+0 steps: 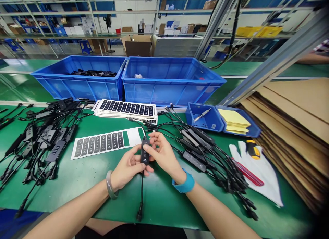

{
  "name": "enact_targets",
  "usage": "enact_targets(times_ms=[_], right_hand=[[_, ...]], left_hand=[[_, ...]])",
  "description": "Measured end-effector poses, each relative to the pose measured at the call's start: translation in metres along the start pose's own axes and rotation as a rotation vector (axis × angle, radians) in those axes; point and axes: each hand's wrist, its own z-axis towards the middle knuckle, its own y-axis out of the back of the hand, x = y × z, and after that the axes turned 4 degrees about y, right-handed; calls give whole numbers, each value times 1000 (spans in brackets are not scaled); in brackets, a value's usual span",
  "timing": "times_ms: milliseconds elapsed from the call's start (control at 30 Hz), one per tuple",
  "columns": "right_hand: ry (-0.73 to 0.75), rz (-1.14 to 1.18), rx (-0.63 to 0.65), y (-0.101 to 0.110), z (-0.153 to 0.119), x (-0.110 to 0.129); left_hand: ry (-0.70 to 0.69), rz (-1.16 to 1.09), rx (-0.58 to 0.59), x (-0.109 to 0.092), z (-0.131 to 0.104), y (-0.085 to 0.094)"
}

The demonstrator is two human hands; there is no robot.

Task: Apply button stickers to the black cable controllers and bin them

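Observation:
Between my hands is a black inline cable controller (145, 152) with small printed symbols on its face, held upright above the bench. My left hand (128, 163) grips its lower left side. My right hand (162, 153) holds the right side, its thumb pressed on the upper face. One cable leaves the top, and another hangs down to a black plug (139, 211). Just left of the controller lies a sheet of black labels (102, 145), with cut-out gaps near its right end. More label sheets (125, 108) are stacked behind it.
Many cabled controllers (55, 150) are piled at left, and more (194, 161) lie at right. Two blue bins (169, 91) stand at the back. A small blue tray (205, 124) holds a pen-like tool beside yellow paper (233, 120). A white glove (264, 174), a red-handled tool and cardboard (290, 129) lie right.

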Motion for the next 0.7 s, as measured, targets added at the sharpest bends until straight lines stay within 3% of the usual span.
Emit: enact_targets(times_ms=[167,500,700], right_hand=[[-34,7,245,-2,-3,6],[13,-10,100,4,1,2],[158,-134,140,2,-2,1]], left_hand=[[23,59,62,0,1,0],[62,97,60,1,2,-5],[44,47,-10,3,5,-4]])
